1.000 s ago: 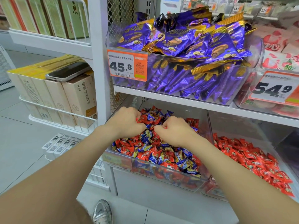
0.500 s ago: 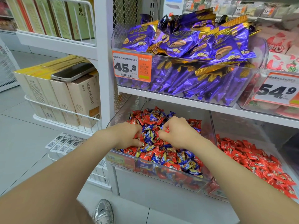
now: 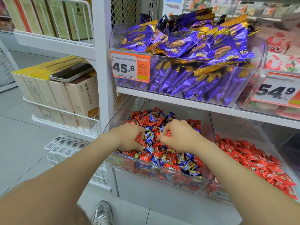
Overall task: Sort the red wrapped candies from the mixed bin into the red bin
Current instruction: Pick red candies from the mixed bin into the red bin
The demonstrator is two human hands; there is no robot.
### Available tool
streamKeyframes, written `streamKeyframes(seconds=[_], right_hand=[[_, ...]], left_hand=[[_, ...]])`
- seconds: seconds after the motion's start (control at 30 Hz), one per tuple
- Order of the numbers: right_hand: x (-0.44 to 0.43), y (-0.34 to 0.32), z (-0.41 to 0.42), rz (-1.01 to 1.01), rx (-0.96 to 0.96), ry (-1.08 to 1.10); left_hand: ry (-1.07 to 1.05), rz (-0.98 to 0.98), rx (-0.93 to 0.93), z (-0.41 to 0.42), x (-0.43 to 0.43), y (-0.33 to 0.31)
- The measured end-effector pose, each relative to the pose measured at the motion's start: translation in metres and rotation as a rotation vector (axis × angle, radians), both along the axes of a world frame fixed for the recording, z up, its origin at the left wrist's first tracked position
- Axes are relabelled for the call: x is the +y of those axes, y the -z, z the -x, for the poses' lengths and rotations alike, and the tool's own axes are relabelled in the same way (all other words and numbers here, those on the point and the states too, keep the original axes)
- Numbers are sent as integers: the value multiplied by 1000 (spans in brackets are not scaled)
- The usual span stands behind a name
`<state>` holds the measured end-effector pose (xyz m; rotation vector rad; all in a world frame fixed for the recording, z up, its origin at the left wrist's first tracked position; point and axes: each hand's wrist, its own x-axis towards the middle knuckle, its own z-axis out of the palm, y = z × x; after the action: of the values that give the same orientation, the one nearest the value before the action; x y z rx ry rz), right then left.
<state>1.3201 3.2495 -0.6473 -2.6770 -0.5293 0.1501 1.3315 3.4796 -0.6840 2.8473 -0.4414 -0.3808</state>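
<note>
A clear mixed bin (image 3: 170, 177) on the lower shelf holds a heap of red and blue wrapped candies (image 3: 164, 157). Both my hands are down in that heap. My left hand (image 3: 128, 138) is curled around red wrapped candies, one showing between its fingers. My right hand (image 3: 179, 137) pinches a red wrapped candy at its fingertips. To the right stands the red bin (image 3: 214, 191), a clear bin filled only with red candies (image 3: 253, 161).
A shelf board (image 3: 186, 103) hangs low over both bins, carrying a bin of purple snack packs (image 3: 186, 51). At left, a wire rack holds cream boxes (image 3: 65, 98) with a phone (image 3: 71, 73) on top. My shoe (image 3: 102, 214) is on the floor below.
Both hands have sunk a little deeper into the mixed heap and their fingers have closed round red candies. The view has shifted slightly.
</note>
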Motion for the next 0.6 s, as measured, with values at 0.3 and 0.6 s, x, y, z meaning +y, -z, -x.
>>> streamKeyframes(seconds=[0.3, 0.6], right_hand=[[-14, -3, 3, -45, -12, 14], [-2, 6, 15, -26, -19, -67]], left_hand=[[21, 109, -52, 5, -4, -7], [-48, -171, -24, 14, -12, -8]])
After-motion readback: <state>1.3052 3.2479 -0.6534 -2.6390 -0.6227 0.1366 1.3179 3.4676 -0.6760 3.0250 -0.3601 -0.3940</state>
